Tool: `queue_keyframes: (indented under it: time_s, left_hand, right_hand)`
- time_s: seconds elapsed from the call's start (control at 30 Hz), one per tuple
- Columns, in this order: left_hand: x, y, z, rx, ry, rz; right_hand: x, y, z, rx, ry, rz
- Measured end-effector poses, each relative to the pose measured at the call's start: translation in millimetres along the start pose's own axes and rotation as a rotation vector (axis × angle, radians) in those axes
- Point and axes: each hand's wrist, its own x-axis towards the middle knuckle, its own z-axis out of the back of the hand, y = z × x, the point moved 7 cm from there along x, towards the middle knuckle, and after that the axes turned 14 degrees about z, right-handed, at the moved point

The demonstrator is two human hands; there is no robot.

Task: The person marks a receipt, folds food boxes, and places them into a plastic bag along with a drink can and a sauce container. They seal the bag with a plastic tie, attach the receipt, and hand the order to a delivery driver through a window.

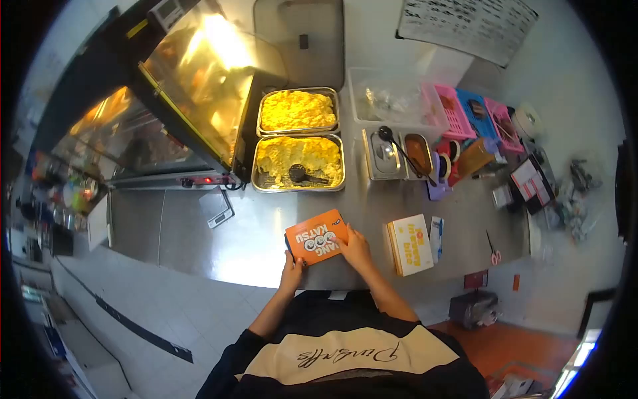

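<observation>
Hands first: your left hand (291,267) pinched the near corner of the orange box (317,237), fingers closed on it; your right hand (357,249) lay spread across its right edge. The box sat flat at the counter's (199,233) near edge. You did best keeping both edges pinned. Beyond, the stack of boxes (409,245), then the trays (298,161).

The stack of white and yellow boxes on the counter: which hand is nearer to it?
Right. The right hand rests on the orange box at its right edge, just beside the stack of white and yellow boxes. The left hand grips the orange box's lower left corner, farther away.
</observation>
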Motion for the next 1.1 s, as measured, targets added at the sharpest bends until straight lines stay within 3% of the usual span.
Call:
queue_keyframes:
  time_s: [0.07, 0.1, 0.17, 0.27, 0.3, 0.37, 0.4, 0.47, 0.6, 0.7, 0.73, 0.83, 0.87, 0.97, 1.0, 1.1]
  left_hand:
    - [9.9, -18.7, 6.3, 0.060, 0.077, -0.001]
    - [20.4, -14.4, 13.0, -0.022, -0.090, -0.203]
    - [37.2, 1.2, 15.0, -0.042, 0.119, 0.010]
    - [57.1, 21.7, 20.2, 0.168, 0.132, 0.066]
    - [58.5, 25.7, 18.7, 0.031, 0.095, -0.046]
    - [2.2, -30.4, 30.1, -0.102, -0.050, -0.334]
    - [4.0, -32.3, 30.0, -0.079, -0.047, -0.345]
    - [9.3, -31.8, 30.9, -0.035, -0.041, -0.362]
    - [62.7, -22.9, 33.2, 0.162, 0.138, -0.045]
    - [54.6, -67.1, 37.6, -0.003, -0.087, -0.428]
    - [44.7, -85.2, 33.4, -0.086, -0.080, -0.488]
    - [28.3, -109.8, 14.7, 0.321, -0.503, -0.860]
    - [29.3, -106.3, 11.6, 0.242, -0.467, -0.821]
    - [40.3, -101.8, 7.4, 0.434, -0.486, -0.754]
    - [43.4, -99.6, 6.8, 0.337, -0.460, -0.754]
    - [75.1, -85.4, 2.7, 0.026, -0.312, -0.678]
  right_hand:
    - [-3.4, -34.7, -10.9, 0.192, 0.038, -0.141]
    - [-6.0, -40.5, -8.4, 0.189, 0.079, -0.165]
    - [-9.3, -45.6, -7.3, 0.194, 0.167, -0.207]
    - [-14.9, -32.4, 13.3, 0.314, -0.040, -0.173]
    - [-14.9, -26.3, 20.1, 0.408, -0.257, -0.075]
    - [-30.8, -24.8, 25.3, 0.574, -0.688, 0.125]
    - [-30.4, -22.3, 25.8, 0.525, -0.610, 0.187]
    - [-29.3, -37.5, 14.7, 0.278, -0.299, -0.008]
    - [-2.1, -46.4, 3.5, 0.030, 0.130, -0.277]
    - [10.7, 2.5, 36.7, -0.003, -0.612, 0.172]
    - [16.1, 7.7, 31.7, -0.012, -0.581, 0.189]
    - [23.2, 11.4, 18.8, -0.057, -0.500, 0.217]
    - [22.9, 7.4, 14.4, -0.088, -0.485, 0.215]
    - [24.6, 5.5, 11.2, -0.183, -0.467, 0.207]
    - [24.1, 5.7, 10.6, -0.215, -0.461, 0.204]
    - [38.4, -25.1, -7.9, 0.310, -0.620, 0.196]
